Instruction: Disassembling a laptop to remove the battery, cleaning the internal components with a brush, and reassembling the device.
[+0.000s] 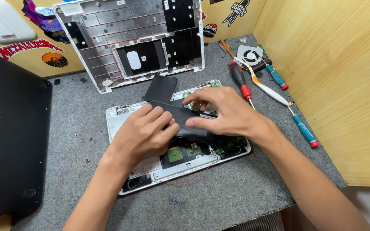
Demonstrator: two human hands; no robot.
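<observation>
An opened white laptop base (117, 117) lies flat on the grey felt mat, with green circuit boards showing. A flat black battery pack (163, 92) rests tilted across it. My left hand (144, 130) presses on the pack's near left part, fingers curled over its edge. My right hand (223, 113) grips the pack's right end, thumb underneath and fingers on top. A thin red wire (189, 177) trails along the base's front edge.
The laptop's removed keyboard cover (138, 40) leans against the back wall. A red-and-black screwdriver (240, 79), two blue-handled screwdrivers (302, 128), a white toothbrush (266, 87) and a cooling fan (250, 55) lie to the right. A black panel (9, 137) sits at left. Wooden walls enclose the mat.
</observation>
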